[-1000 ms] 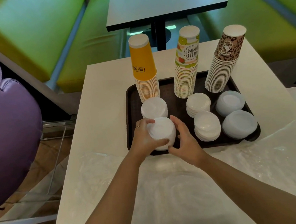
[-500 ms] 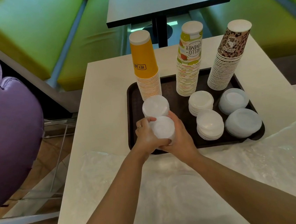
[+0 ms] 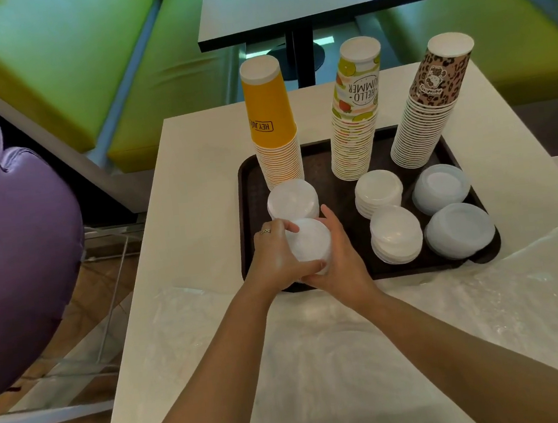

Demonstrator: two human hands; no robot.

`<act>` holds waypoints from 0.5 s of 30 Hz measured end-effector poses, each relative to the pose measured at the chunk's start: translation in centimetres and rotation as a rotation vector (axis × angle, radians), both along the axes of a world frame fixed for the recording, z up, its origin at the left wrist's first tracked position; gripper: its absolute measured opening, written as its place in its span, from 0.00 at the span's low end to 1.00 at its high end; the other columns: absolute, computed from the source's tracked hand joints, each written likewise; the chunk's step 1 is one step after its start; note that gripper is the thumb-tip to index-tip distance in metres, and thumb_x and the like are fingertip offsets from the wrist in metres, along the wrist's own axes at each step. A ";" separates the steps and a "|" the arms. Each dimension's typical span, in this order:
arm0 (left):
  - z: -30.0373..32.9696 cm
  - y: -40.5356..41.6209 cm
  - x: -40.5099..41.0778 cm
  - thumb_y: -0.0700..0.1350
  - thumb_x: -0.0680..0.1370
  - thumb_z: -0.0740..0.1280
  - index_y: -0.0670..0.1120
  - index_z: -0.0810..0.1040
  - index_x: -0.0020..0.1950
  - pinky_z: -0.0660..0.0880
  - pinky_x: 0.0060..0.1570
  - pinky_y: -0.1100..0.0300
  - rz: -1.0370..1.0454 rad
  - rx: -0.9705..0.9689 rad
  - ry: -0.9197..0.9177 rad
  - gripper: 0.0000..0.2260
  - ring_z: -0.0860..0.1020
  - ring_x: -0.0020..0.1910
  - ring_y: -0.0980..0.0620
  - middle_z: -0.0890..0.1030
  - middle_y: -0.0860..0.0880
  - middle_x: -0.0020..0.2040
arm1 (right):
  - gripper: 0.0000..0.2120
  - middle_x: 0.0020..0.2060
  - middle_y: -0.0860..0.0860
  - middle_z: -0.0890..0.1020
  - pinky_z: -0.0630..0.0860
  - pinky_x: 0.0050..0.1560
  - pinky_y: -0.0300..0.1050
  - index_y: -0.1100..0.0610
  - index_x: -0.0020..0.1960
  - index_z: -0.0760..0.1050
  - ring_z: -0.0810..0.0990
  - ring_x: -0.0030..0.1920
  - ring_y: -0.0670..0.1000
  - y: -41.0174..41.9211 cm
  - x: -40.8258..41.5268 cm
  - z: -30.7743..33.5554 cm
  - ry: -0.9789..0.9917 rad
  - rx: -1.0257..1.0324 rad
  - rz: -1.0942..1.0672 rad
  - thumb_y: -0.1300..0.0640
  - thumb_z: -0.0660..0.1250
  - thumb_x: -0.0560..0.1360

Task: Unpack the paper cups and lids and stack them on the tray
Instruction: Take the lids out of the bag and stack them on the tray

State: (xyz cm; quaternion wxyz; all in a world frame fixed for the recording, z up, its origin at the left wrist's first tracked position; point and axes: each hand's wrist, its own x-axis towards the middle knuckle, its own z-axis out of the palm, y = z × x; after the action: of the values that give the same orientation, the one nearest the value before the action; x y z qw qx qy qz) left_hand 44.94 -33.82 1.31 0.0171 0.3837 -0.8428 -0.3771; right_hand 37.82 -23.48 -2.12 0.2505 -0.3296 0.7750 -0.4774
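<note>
Where right hand (image 3: 335,257) stood apart from lid stack (image 3: 309,242) a second ago, your palms now close on it. Left hand (image 3: 275,254) grips from 9 o'clock, right from 3. Stack sits at tray (image 3: 344,187) near-left corner, 6 o'clock of yellow cups (image 3: 273,125).

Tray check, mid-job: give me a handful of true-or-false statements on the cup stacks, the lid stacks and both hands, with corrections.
1. Three upside-down stacks of paper cups stand along the far side of the dark brown plastic tray. True.
2. The yellow cup stack stands on the right. False: it is on the left; the leopard-print cup stack is on the right.
3. Both the left hand and the right hand grip the nearest stack of white plastic lids. True.
4. The tray holds four lid stacks. False: six.
5. Crumpled clear plastic wrap lies on the white table in front of the tray. True.
</note>
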 end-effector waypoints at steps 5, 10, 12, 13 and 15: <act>0.0 -0.3 -0.2 0.48 0.65 0.79 0.51 0.67 0.61 0.75 0.58 0.55 0.083 0.080 0.055 0.30 0.68 0.63 0.50 0.68 0.49 0.64 | 0.48 0.71 0.47 0.63 0.66 0.67 0.47 0.39 0.69 0.47 0.63 0.69 0.44 0.2 -0.1 0.3 -0.004 0.013 0.004 0.51 0.79 0.64; 0.5 -1.4 -0.7 0.49 0.66 0.78 0.50 0.67 0.63 0.70 0.55 0.61 0.188 0.066 0.200 0.30 0.67 0.62 0.52 0.68 0.50 0.64 | 0.51 0.73 0.46 0.60 0.64 0.68 0.47 0.46 0.75 0.46 0.62 0.70 0.47 0.3 -0.4 0.3 -0.021 0.036 0.031 0.50 0.78 0.65; 0.6 -2.0 -1.5 0.50 0.65 0.79 0.49 0.67 0.63 0.68 0.54 0.62 0.213 -0.023 0.261 0.32 0.66 0.60 0.55 0.68 0.51 0.64 | 0.52 0.73 0.45 0.59 0.63 0.69 0.47 0.46 0.75 0.46 0.61 0.70 0.45 0.3 -0.4 0.4 -0.030 0.045 0.038 0.49 0.78 0.64; 0.6 -2.3 -2.0 0.51 0.65 0.79 0.49 0.67 0.64 0.67 0.54 0.63 0.228 -0.054 0.275 0.32 0.66 0.60 0.55 0.68 0.50 0.64 | 0.53 0.73 0.45 0.58 0.63 0.69 0.46 0.45 0.75 0.45 0.60 0.70 0.44 0.4 -0.4 0.5 -0.027 0.049 0.049 0.48 0.78 0.64; 0.1 -3.0 -3.1 0.52 0.65 0.79 0.48 0.67 0.64 0.66 0.55 0.64 0.255 -0.095 0.273 0.32 0.67 0.62 0.53 0.69 0.49 0.64 | 0.52 0.74 0.44 0.55 0.60 0.68 0.43 0.45 0.75 0.44 0.57 0.68 0.40 0.8 -0.6 0.4 -0.019 0.047 0.081 0.47 0.77 0.65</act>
State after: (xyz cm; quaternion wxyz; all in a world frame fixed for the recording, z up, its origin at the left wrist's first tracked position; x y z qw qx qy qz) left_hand 41.86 -36.79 1.44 0.1968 0.4314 -0.7941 -0.3802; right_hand 37.24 -22.72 -1.71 0.2845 -0.3500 0.7698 -0.4516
